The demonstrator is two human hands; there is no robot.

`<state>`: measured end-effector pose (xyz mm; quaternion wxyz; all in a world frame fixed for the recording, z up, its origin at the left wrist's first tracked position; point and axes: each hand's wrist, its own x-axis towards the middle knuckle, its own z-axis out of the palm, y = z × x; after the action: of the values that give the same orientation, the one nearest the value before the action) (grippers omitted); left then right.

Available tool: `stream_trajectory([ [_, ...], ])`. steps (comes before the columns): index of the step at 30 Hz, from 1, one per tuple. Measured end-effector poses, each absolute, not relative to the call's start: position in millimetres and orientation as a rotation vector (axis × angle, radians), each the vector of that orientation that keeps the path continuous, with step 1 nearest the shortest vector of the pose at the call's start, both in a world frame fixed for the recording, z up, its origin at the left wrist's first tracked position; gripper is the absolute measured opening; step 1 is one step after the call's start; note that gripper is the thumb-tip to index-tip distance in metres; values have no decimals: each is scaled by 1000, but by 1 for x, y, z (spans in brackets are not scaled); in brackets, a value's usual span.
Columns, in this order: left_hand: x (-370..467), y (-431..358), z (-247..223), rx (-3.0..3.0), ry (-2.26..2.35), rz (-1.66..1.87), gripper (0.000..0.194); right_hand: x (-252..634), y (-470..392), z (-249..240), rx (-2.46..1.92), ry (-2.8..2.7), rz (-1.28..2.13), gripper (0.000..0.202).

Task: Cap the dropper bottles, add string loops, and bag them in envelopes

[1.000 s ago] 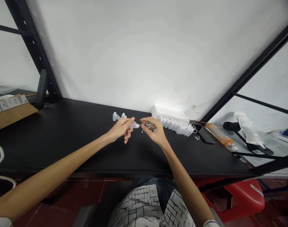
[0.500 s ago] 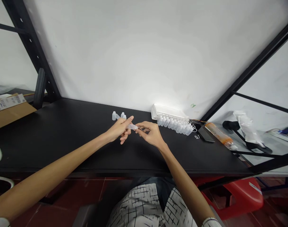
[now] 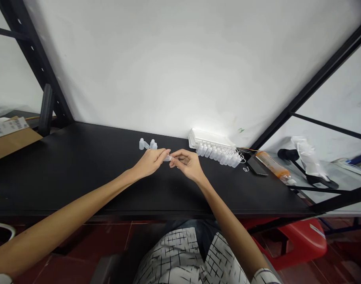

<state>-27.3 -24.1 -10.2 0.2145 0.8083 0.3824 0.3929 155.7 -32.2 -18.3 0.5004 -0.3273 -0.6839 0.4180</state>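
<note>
Over the black table (image 3: 109, 177), my left hand (image 3: 152, 161) is closed around a small translucent bottle (image 3: 166, 158), whose body it mostly covers. My right hand (image 3: 188, 163) pinches at the bottle's neck end from the right; what its fingertips grip is too small to make out. Just beyond my left hand a few similar small bottles (image 3: 141, 144) rest on the table. A row of several translucent bottles with white loops (image 3: 217, 154) lies to the right of my right hand, in front of a stack of white packs (image 3: 211, 139).
A dark phone (image 3: 257, 166), a small white loop (image 3: 245, 169) and an orange-and-clear plastic roll (image 3: 273, 166) lie at the right. A cardboard package (image 3: 14, 140) is at the far left. Black frame posts flank the table; a red stool (image 3: 301, 240) is below right.
My left hand has turned over and its fingers have closed more around the bottle, hiding more of it. My right hand stays at the bottle's neck end. The view has shifted slightly.
</note>
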Motion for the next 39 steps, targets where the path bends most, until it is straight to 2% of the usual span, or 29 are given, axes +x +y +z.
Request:
stream_trajectory([
  [6, -28, -27, -6, 2358, 1049, 1131, 31, 158, -30, -15, -742, -1580, 1024, 30],
  [11, -33, -23, -3, 2053, 896, 950, 42, 162, -28, -14, -710, -1563, 861, 24],
  [18, -38, -18, -1, 1944, 750, 872, 36, 165, -29, -14, -750, -1641, 1048, 33],
  [33, -48, -15, 3, 2149, 777, 700, 36, 165, -30, -18, -802, -1718, 1024, 34],
  [39, -50, -13, -2, 2197, 785, 751, 32, 161, -30, -21, -806, -1649, 1071, 36],
])
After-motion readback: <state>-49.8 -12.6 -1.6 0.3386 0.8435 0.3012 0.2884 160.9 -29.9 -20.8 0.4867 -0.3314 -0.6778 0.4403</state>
